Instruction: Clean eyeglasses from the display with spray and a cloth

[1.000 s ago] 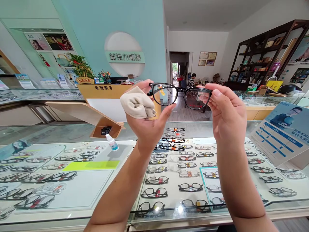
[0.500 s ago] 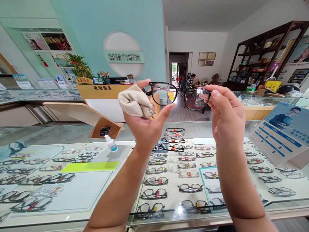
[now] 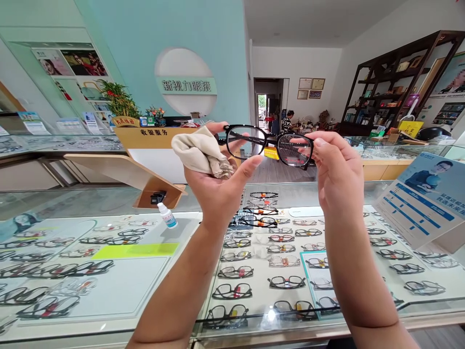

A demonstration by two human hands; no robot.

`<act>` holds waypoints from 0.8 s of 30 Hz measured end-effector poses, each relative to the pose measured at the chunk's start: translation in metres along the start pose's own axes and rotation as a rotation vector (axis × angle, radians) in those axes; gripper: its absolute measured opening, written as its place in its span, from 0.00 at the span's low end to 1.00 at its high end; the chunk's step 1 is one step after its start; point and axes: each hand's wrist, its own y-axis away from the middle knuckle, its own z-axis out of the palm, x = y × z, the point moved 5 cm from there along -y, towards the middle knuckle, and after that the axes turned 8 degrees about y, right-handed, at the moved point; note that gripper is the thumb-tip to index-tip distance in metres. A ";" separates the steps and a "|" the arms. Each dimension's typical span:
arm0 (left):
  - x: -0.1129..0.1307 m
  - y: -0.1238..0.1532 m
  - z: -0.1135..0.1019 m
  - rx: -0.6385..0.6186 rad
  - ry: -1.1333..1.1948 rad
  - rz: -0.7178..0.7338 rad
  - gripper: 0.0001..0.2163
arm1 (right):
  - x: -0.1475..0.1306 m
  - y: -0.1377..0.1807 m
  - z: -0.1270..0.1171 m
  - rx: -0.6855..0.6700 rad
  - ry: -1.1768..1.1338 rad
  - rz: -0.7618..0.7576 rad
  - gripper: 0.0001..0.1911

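Both forearms reach out over the glass counter (image 3: 301, 191) from its near edge, hands raised. Black-rimmed glasses (image 3: 271, 139) are up in the air between the hands, seen against the floor past the counter's far edge. Long axis runs left to right, right end slightly lower, lenses facing the camera. Right hand (image 3: 337, 165) is closed in a pinch on the outer right end of the frame, thumb in front, fingers behind. Left hand (image 3: 221, 186) is curled around a bunched cream cloth (image 3: 199, 152); its index finger lies behind the left hinge, and its thumb points up to the underside of the left rim, apparently touching. Key relation: cloth sits just left of the left lens, at the hinge end; the right lens is the far one from it, nearest the right fingers. Cannot tell whether cloth touches frame. White spray bottle (image 3: 168, 216) stands left of the left forearm, near the counter's far edge, beside a wooden stand (image 3: 160, 191). Blue-and-white placard (image 3: 417, 194) leans at the right. Display frames (image 3: 286, 282) lie in rows under the glass, toward the near edge.
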 end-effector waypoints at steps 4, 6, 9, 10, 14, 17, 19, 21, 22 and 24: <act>-0.001 0.002 0.002 0.032 0.039 -0.150 0.36 | 0.001 0.001 0.000 -0.033 0.004 -0.004 0.12; -0.002 0.002 0.003 0.058 0.092 -0.246 0.39 | 0.001 -0.001 0.001 -0.057 -0.004 -0.007 0.12; -0.003 0.003 0.005 0.091 0.197 -0.412 0.37 | 0.002 -0.004 0.001 -0.059 -0.076 -0.002 0.14; -0.004 0.004 0.005 0.095 0.235 -0.476 0.36 | 0.003 -0.005 0.001 -0.051 -0.105 0.009 0.14; -0.010 0.004 0.010 0.059 0.443 -0.747 0.26 | 0.004 -0.006 0.009 -0.118 -0.096 0.006 0.09; -0.016 0.008 0.017 0.002 0.617 -0.976 0.19 | -0.005 -0.002 0.020 -0.233 0.006 -0.157 0.09; -0.018 0.012 0.021 -0.014 0.702 -1.115 0.15 | -0.011 0.001 0.023 -0.236 0.063 -0.253 0.10; -0.018 0.016 0.025 -0.028 0.749 -1.228 0.13 | -0.016 0.002 0.024 -0.204 0.103 -0.312 0.08; -0.018 0.018 0.027 -0.045 0.760 -1.269 0.12 | -0.017 0.002 0.024 -0.191 0.112 -0.331 0.08; -0.016 0.021 0.030 -0.105 0.752 -1.311 0.11 | -0.020 0.002 0.023 -0.180 0.111 -0.357 0.06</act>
